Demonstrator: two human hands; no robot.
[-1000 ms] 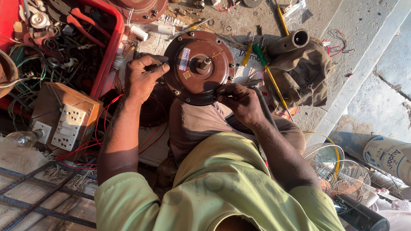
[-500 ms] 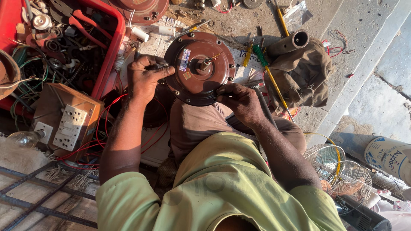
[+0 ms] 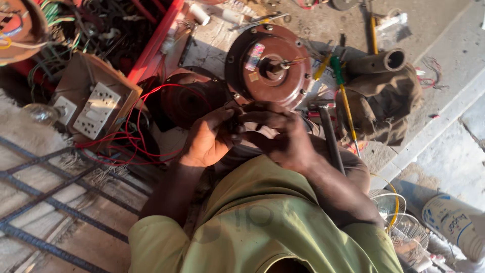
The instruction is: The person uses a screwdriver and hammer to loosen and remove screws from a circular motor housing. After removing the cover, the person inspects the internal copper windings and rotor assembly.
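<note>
Hands come off the fan motor and meet in front of it

The left hand (image 3: 209, 139) and right hand (image 3: 283, 134), earlier gripping the round brown motor housing (image 3: 270, 65), now pinch together just below it, fingers narrowed on something too small to tell. The motor lies free on the floor beside the screwdrivers (image 3: 343, 101), so work has shifted to a small part.

A white switch board (image 3: 96, 110) with red wires (image 3: 132, 132) is seen left; a red crate (image 3: 156, 38), green-handled screwdriver (image 3: 342, 93) and metal pipe (image 3: 378, 61) are noted nearby
</note>
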